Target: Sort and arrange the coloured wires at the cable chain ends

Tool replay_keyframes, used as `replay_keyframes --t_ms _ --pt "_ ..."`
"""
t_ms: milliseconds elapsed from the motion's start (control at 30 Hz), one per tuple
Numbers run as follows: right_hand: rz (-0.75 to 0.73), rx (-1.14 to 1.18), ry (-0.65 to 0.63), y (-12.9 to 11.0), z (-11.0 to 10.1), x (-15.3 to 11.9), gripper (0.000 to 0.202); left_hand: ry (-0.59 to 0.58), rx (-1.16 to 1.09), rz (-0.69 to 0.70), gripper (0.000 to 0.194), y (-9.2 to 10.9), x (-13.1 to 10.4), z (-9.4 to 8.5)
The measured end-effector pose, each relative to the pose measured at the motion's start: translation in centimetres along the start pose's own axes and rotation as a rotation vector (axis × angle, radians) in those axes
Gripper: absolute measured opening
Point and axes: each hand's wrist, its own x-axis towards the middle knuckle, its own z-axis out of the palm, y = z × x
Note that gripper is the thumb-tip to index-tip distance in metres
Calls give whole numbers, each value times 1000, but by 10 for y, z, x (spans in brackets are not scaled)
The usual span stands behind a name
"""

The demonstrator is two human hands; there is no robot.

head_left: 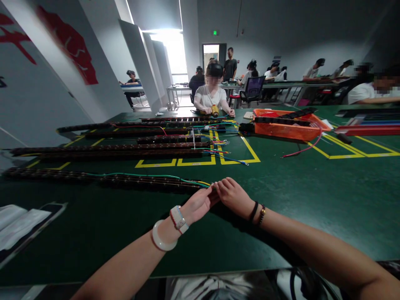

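Note:
On the green table [300, 208] lies a long dark wiring strip [131, 182], with a green wire [125, 174] along its top and a short yellow wire [203, 183] at its right end. My left hand [198, 204] is closed at that end, its thumb and fingers pinching the wire ends. Pressed up against it, my right hand [233, 195] has its fingers curled round the same tips. The tips themselves are mostly hidden by my fingers.
Beyond lie several more dark strips [109, 150] with loose coloured wires and yellow tape outlines [240, 161]. An orange basket [281, 132] holds dark parts at the right. Papers [21, 225] lie at left. Across the table, a person [210, 95] holds a yellow tool [214, 110].

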Motion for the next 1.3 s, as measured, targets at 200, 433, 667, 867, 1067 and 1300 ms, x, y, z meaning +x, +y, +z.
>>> replay_keyframes --t_ms 200,433,667,867,1067,1300 --pt "85 -31 32 -20 1 -9 38 -27 -20 0 19 -2 4 -5" --pt "67 26 34 -32 -15 -17 29 -83 28 -5 20 -2 4 -8" --pt "170 273 125 1 -54 -40 18 -112 20 -7 21 -2 4 -7" --pt "245 235 55 5 -47 -70 29 -107 -19 -2 11 0 3 -5" --pt "282 181 18 -9 -38 -78 24 -142 -55 -1 13 -1 5 -9" --pt "291 182 -28 -26 -37 -69 16 -109 -28 1 15 -1 3 -5"
